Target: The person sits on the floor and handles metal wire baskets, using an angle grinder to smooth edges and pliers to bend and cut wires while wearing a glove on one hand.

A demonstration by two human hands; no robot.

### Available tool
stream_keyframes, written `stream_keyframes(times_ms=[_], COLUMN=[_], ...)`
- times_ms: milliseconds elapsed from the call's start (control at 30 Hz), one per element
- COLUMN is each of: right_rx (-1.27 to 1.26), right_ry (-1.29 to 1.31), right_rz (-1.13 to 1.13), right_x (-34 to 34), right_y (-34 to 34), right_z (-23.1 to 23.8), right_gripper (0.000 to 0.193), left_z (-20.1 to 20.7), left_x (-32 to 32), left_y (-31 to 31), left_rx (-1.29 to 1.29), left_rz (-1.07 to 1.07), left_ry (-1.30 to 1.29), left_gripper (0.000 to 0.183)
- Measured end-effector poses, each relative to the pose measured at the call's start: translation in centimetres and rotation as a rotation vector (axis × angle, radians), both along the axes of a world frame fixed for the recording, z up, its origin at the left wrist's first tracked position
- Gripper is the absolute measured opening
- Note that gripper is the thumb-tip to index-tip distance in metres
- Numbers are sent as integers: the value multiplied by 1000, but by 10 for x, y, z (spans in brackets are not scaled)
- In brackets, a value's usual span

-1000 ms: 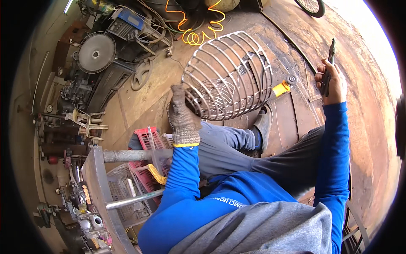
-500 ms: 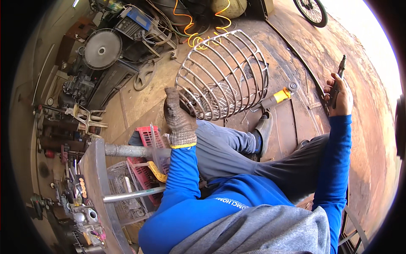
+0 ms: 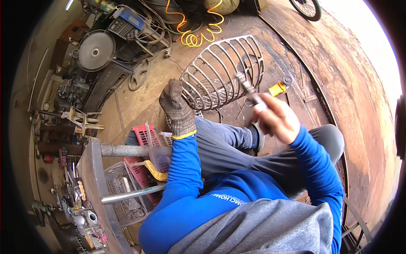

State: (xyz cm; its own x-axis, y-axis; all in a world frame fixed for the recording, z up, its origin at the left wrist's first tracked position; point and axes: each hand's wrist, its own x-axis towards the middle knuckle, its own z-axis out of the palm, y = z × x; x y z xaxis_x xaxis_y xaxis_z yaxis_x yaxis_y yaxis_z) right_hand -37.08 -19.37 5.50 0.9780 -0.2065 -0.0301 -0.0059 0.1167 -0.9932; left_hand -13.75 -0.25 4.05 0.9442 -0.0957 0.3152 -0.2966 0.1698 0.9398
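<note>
My left hand (image 3: pixel 174 108), in a brown knitted glove, is closed on the left end of a curved cage of metal bars (image 3: pixel 220 60). The cage lies tilted above my leg, its wide end toward the right. My bare right hand (image 3: pixel 279 119) grips a slim metal hand tool (image 3: pixel 247 84) that resembles pliers. Motion smears this tool, which overlaps the cage's right side in the view; whether they touch I cannot tell. Beyond my right hand, a yellow-bodied angle grinder (image 3: pixel 277 89) rests on the floor.
Left of me stand a metal-legged bench (image 3: pixel 99 182) and red plastic baskets (image 3: pixel 141 134) with tools. A round fan-like disc (image 3: pixel 96 51), a blue welding machine (image 3: pixel 132 19) and a coiled orange hose (image 3: pixel 192 40) are farther off. A bicycle wheel (image 3: pixel 308 8) shows at the far right.
My right hand has swung inward from the far right, bringing the tool close to the cage. The cage has tipped slightly and shifted, with my left hand still on it.
</note>
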Motion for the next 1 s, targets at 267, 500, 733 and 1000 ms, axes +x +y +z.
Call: stream_keyframes(times_ms=[267,500,733,1000], right_rx=[-167,-500,-573,-565], right_ry=[-240,-115,-105,-308], right_rz=[-221,-62,-26,-200], right_x=[2,15,17,18], right_y=[45,41,37,45], right_z=[31,39,30,38], right_gripper=[30,21,29,18], left_z=[-7,-21,-26,-16], left_x=[-2,10,12,12], left_y=[-6,-2,-1,-1], left_rx=[35,-45,-143,-177], left_rz=[-107,-168,-176,-254], left_ry=[-230,-257,-192,-227], left_gripper=[53,58,37,37])
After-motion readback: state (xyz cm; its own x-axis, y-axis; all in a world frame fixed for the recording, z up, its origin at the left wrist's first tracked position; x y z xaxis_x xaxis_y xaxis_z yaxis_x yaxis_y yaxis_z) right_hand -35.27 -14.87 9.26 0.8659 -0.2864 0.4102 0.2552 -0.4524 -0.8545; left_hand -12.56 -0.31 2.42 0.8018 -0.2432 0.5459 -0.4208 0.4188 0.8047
